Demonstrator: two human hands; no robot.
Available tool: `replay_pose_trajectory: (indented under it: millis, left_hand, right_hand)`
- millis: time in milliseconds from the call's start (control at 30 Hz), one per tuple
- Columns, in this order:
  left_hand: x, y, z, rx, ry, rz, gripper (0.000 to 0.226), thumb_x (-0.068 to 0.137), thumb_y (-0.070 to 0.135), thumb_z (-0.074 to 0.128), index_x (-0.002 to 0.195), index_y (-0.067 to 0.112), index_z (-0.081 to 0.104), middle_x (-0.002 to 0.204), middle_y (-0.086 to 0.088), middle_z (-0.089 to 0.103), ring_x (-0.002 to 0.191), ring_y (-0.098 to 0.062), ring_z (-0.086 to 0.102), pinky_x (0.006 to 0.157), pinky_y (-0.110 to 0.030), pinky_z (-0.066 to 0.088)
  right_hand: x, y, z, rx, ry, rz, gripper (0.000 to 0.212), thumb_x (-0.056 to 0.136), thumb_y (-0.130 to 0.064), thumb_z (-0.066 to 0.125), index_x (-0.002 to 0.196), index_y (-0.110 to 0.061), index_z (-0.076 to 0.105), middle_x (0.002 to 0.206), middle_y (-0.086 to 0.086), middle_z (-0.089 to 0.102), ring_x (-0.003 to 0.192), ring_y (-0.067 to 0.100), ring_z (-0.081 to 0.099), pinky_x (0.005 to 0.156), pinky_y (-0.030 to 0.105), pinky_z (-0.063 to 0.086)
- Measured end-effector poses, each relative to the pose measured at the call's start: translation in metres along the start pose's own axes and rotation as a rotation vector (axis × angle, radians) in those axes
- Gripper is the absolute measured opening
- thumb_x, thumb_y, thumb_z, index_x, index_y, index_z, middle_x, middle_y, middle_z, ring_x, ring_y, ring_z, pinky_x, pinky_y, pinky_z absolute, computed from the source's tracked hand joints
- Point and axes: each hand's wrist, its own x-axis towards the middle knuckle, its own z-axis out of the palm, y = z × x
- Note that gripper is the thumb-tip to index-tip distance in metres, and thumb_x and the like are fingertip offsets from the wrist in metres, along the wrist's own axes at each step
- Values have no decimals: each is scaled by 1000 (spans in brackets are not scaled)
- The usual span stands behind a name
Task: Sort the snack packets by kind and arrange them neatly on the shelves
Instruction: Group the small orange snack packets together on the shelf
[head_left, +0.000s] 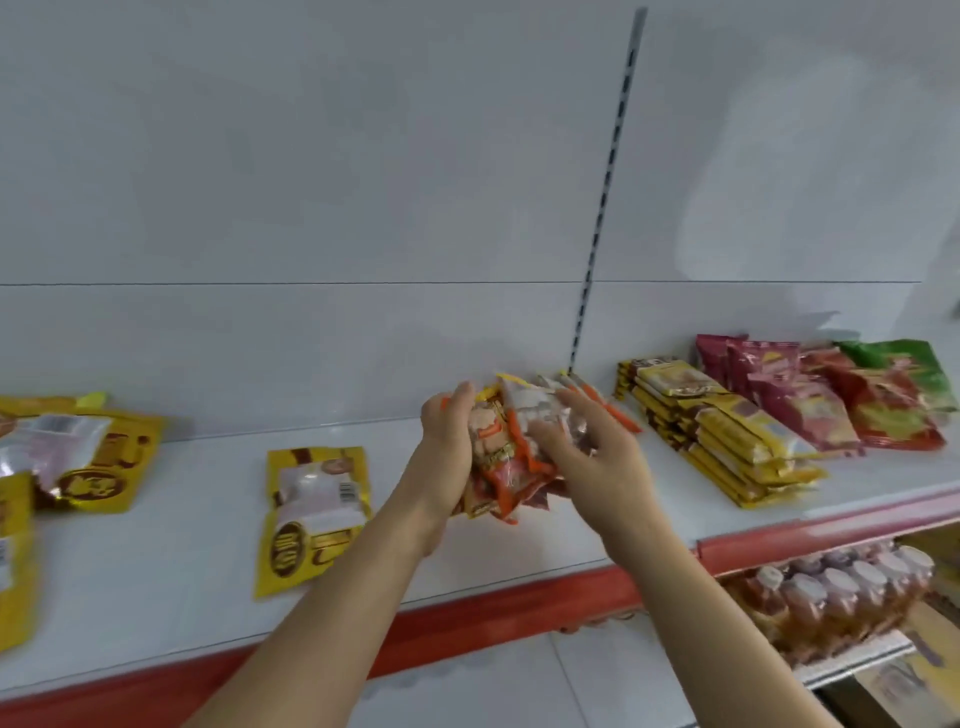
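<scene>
left hand clamps a bunch of orange packets above the white shelf, just left of the yellow stack — right hand spread loose against them. gathering step; next, probably set them square beside that stack.

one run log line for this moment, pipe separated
left hand: holds orange packets | right hand: on the bundle | yellow packets: stacked to the right | shelf: yellow pouch lying flat

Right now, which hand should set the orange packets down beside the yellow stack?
Probably the right hand: it is nearer the yellow stack, with fingers spread over the orange packets. The left hand grips them from the far side.
</scene>
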Motion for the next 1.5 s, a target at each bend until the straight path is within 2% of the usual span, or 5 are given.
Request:
replay_pose_trajectory:
  millis: [233,400,633,900,1500]
  left_hand:
    - [33,-22,78,183,106,60,58,90,69,61,130,28,49,120,3,69,106,-19,71,92,-45,60]
    - [58,-24,100,411,247,72,84,78,77,65,128,16,37,131,-11,63,112,-30,67,92,-42,57]
    - [74,-28,101,438,285,100,61,107,44,42,158,15,28,152,-15,51,138,-34,49,109,-41,40]
    - [86,-37,96,1056,328,87,69,102,56,48,155,14,34,154,-13,38,141,-37,34,108,-45,40]
    - [57,-31,55,1016,364,332,64,104,47,49,156,12,36,153,-12,46,141,-32,44,112,-43,40]
  right_hand:
    - [39,50,-57,65,78,125,68,69,-69,68,130,-44,55,130,-3,62,114,21,65,85,48,60]
    - [61,60,-75,-376,43,51,57,98,-52,50,149,-29,40,146,6,45,128,25,50,101,38,43]
    - [72,77,-75,-500,-33,-79,62,98,-66,28,149,-34,40,154,2,36,143,25,31,115,45,31]
    - [83,87,-61,-762,-119,28,71,95,-72,20,155,-35,21,162,4,19,150,30,12,117,57,23]
    - [62,65,-39,-697,-12,-337,66,99,-61,35,150,-21,41,159,3,36,152,25,18,122,45,21]
